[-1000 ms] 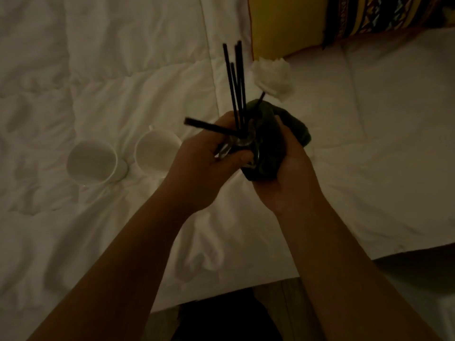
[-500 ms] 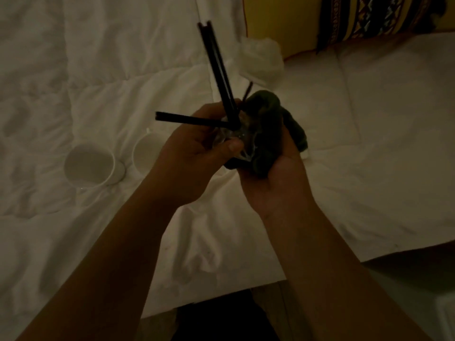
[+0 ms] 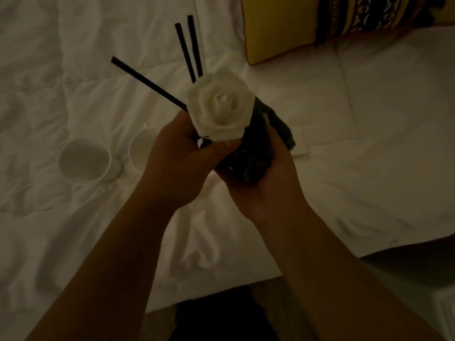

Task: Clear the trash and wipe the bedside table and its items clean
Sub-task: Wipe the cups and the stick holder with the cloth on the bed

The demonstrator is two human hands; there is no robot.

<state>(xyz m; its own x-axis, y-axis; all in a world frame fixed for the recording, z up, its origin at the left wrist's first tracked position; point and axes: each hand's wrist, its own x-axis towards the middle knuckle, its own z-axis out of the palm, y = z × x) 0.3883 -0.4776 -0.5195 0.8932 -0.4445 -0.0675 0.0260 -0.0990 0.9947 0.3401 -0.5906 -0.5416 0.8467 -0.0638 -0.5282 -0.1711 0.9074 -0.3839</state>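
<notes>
White bed (image 3: 73, 70), white rose (image 3: 220, 107) now facing camera

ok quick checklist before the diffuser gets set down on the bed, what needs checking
1. Left hand has a hold on the diffuser: ok, its fingers curl round the bottle under the white rose.
2. Right hand holds the dark cloth against the bottle: ok.
3. Black reeds seated in the bottle: cannot tell, the rose hides the neck; one reed splays far left.
4. Bottle wiped clean: cannot tell, hands and cloth cover it.
5. Landing spot free: not ok on the left, two white cups lie on the bedding; the right side looks free.
6. Liquid leaking: cannot tell, too dim.
</notes>
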